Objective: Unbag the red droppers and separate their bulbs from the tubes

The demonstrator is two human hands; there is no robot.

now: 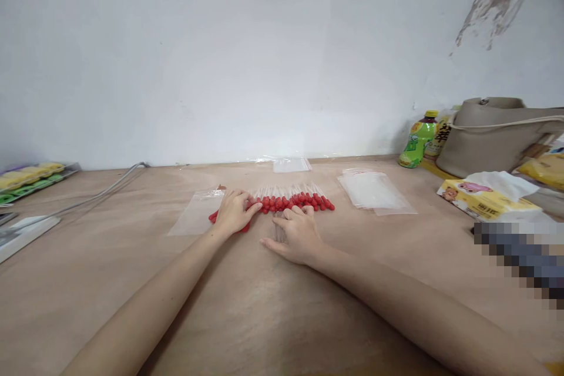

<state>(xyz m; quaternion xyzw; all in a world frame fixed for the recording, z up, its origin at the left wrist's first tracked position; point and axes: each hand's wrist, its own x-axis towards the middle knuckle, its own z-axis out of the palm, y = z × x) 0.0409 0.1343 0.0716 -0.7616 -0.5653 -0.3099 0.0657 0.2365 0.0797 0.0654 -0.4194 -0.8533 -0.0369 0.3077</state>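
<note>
toward the far edge of the table [220,329], midway across, lies a row of red-tipped sticks [279,204]. the left hand [234,211] covers its left end, whether pinching any i cannot tell; the right hand [300,234], thumb spread from bent fingers, is at its near side.

Soft, fairly bright light from a source out of view leaves the white wall [247,59] pale at twelve o'clock. The worktop [66,294] darkens at six, and shadow edges the left forearm [163,294] at seven. Glare marks the plastic bag [189,217] at eight. The red-tipped sticks [277,204] look soft; wide-angle stretch enlarges the forearm; pixelation hides four o'clock.
</note>
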